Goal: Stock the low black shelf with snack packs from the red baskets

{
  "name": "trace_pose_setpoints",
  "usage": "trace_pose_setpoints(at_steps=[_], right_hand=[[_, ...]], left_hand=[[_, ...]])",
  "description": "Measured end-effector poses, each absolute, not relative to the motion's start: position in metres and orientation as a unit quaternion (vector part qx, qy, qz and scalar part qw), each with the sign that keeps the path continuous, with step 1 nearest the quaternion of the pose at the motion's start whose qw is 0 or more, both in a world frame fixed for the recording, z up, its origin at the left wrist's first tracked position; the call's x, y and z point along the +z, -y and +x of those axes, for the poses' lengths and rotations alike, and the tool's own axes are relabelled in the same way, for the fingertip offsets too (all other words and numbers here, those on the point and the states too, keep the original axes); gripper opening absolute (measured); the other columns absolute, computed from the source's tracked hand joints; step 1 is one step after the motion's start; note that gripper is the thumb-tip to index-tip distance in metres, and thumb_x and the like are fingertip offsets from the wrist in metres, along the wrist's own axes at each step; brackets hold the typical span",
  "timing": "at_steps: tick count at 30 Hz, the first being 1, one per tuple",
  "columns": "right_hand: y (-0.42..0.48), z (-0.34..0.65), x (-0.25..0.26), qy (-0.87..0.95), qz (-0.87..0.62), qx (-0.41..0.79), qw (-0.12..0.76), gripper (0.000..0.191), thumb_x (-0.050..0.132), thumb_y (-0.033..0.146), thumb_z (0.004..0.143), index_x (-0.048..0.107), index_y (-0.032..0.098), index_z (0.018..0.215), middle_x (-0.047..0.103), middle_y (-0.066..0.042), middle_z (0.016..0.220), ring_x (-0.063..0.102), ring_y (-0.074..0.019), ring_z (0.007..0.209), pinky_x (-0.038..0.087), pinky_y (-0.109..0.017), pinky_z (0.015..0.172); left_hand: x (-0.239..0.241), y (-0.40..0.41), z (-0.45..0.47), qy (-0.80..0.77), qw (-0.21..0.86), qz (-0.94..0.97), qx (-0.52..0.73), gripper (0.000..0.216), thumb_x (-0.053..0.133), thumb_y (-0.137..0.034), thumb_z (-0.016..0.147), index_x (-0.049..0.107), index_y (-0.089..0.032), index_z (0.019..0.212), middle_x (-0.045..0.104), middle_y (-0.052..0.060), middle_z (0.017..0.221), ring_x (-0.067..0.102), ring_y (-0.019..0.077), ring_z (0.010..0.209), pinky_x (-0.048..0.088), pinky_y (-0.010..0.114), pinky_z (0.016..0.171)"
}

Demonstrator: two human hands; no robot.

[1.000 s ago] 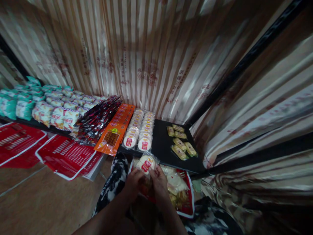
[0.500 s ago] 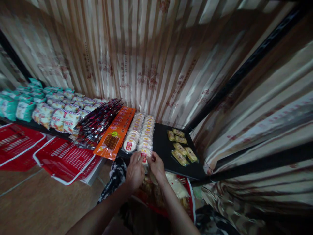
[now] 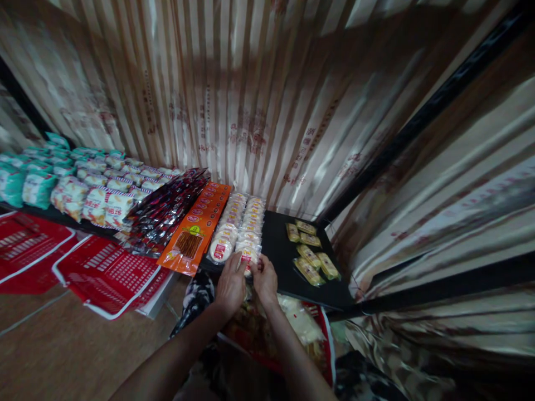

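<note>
Two rows of round white biscuits in clear wrappers overlap on the black shelf (image 3: 279, 245). My left hand (image 3: 232, 283) and my right hand (image 3: 264, 278) are at the near end of the right-hand row. Between them they pinch the sides of its front wrapped biscuit (image 3: 247, 259), which shows a red label. My fingers cover part of its lower edge. Beside it, the front biscuit of the left row (image 3: 220, 250) lies untouched. An orange snack packet (image 3: 190, 239) rests left of these rows, against a stack of dark shiny packets (image 3: 167, 209).
Several small yellow wrapped cakes (image 3: 309, 256) lie on the shelf's right part. White and teal bags (image 3: 39, 186) fill the left. Below stand red baskets (image 3: 112, 275) and a filled red basket (image 3: 328, 334) under my arms. A striped curtain (image 3: 234, 100) hangs behind; a black post (image 3: 388, 142) slants at right.
Both hands have stayed on the front biscuit of the right row and moved slightly up and left. The biscuit now sits a little closer to its row. The view has shifted slightly.
</note>
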State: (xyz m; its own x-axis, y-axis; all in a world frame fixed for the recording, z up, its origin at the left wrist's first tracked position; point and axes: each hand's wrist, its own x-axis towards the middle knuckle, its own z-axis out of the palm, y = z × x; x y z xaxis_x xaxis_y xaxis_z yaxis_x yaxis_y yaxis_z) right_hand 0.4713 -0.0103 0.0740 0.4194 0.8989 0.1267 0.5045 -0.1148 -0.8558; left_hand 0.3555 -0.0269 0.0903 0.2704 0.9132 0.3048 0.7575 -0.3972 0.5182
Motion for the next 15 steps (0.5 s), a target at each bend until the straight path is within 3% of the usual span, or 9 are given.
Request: trace_pose_setpoints(at_steps=[6,12,15], right_hand=[[0.012,0.467,0.08,0.484,-0.726,0.213,0.441,0.04,0.05,0.034,0.073,0.055,0.017,0.109,0.062,-0.004,0.082,0.058,-0.0177,0.068,0.046,-0.028,0.064],[0.016,0.459,0.084,0.472,-0.734,0.196,0.448,0.042,0.052,0.034,0.072,0.057,0.015,0.109,0.06,-0.01,0.095,0.057,-0.0203,0.08,0.046,-0.032,0.076],[0.035,0.457,0.083,0.462,-0.716,0.185,0.489,0.048,0.049,0.037,0.075,0.051,0.012,0.118,0.057,-0.014,0.107,0.056,-0.0212,0.091,0.045,-0.034,0.083]], left_hand=[[0.085,0.026,0.358,-0.527,0.118,0.79,0.291,0.046,0.04,-0.004,0.078,0.051,-0.011,0.122,0.045,0.014,0.134,0.035,0.0263,0.129,0.034,0.047,0.105],[0.082,0.026,0.354,-0.504,0.134,0.791,0.32,0.05,0.037,-0.003,0.076,0.048,-0.01,0.124,0.041,0.015,0.137,0.03,0.0259,0.132,0.033,0.048,0.105],[0.08,0.036,0.344,-0.484,0.119,0.786,0.366,0.044,0.035,-0.005,0.078,0.052,-0.012,0.118,0.047,0.014,0.13,0.034,0.0239,0.128,0.036,0.045,0.103]])
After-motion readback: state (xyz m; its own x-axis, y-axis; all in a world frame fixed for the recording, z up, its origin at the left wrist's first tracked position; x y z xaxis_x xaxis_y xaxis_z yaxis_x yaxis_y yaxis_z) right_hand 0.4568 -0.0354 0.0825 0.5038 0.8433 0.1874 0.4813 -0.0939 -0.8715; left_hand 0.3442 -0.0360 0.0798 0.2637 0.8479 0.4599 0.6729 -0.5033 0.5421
